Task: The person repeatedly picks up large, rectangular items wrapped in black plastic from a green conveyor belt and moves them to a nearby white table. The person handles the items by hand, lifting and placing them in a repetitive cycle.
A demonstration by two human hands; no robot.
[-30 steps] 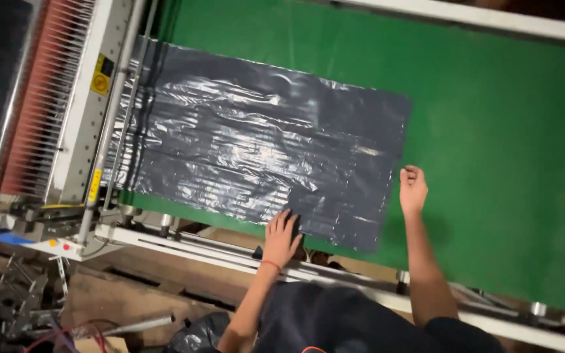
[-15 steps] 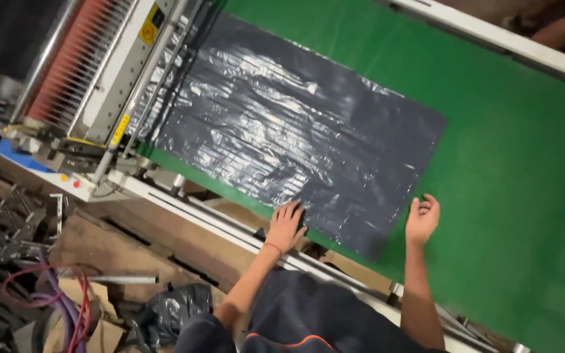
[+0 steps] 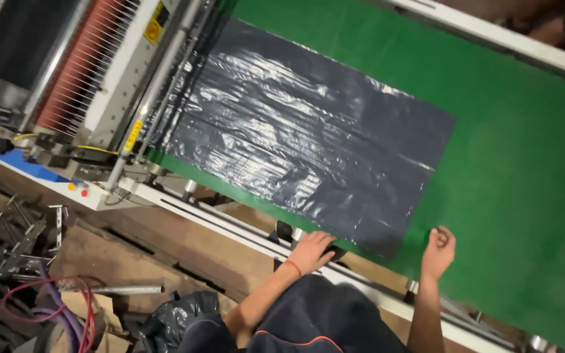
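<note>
The fingers of the left hand (image 3: 310, 250) lie spread and flat, pressing down on the near edge of a large, glossy black plastic sheet (image 3: 308, 134) where it meets the near rim of the green conveyor belt (image 3: 524, 170); they grasp nothing. The fingers of the right hand (image 3: 438, 250) curl loosely inward just beside the sheet's near right corner, on the bare green surface; whether they pinch the corner or only touch the belt, I cannot tell. A thin red band sits on the left wrist.

The black sheet lies flat and wrinkled across the belt, running from the near right corner up to the far left, where its end passes under the grey metal rollers of a white machine housing (image 3: 122, 85) with a block of red-orange ribs (image 3: 76, 62) beside it. A white metal side rail (image 3: 230, 225) runs along the belt's near edge. Near left, on the wooden floor, lie a tangle of red and purple cables (image 3: 60, 310) and a crumpled black plastic bag (image 3: 178, 317).
</note>
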